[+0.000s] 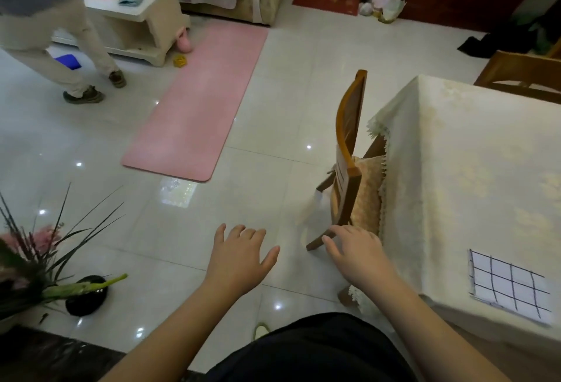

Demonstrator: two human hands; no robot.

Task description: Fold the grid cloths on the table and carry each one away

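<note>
Grid cloth (510, 286): it lies folded flat on the near corner of the table (473, 169), to your right, white with dark lines.
Your right hand (356, 249): held out palm down over the floor, fingers spread and loose, holding nothing, just short of the table's edge.
Your left hand (239, 255): beside it, palm down, fingers straight and apart, holding nothing.
Plant (36, 260): low on your left, spiky leaves over a dark pot.
Chair (349, 163): wooden, pushed in against the table's left side.
Pink mat (197, 102): stretched on the tiles beyond your hands.
Other person (57, 32): far left, standing near a cream cabinet (145, 17).
</note>
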